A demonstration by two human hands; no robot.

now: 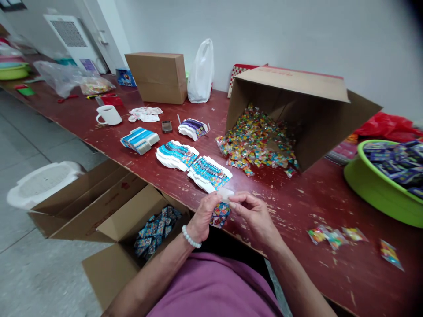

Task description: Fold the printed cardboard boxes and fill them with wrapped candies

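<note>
My left hand (203, 218), with a white bead bracelet on the wrist, and my right hand (253, 213) meet over the near edge of the red table (313, 198). Both pinch one small flat card pack (220, 214) with a colourful print and a white top tab. Just beyond my hands lies a fanned stack of the same flat cards (209, 174), with another stack (176, 155) left of it. Below my left arm, an open carton on the floor (132, 229) holds several finished blue packs (155, 229).
A tipped cardboard box (297, 114) spills a heap of small colourful sachets (256, 141). A green basin (376, 187) with dark blue packs sits at the right. A few loose sachets (335, 237) lie near my right arm. A white mug (108, 115), closed carton (158, 77) and white bag (201, 72) stand farther back.
</note>
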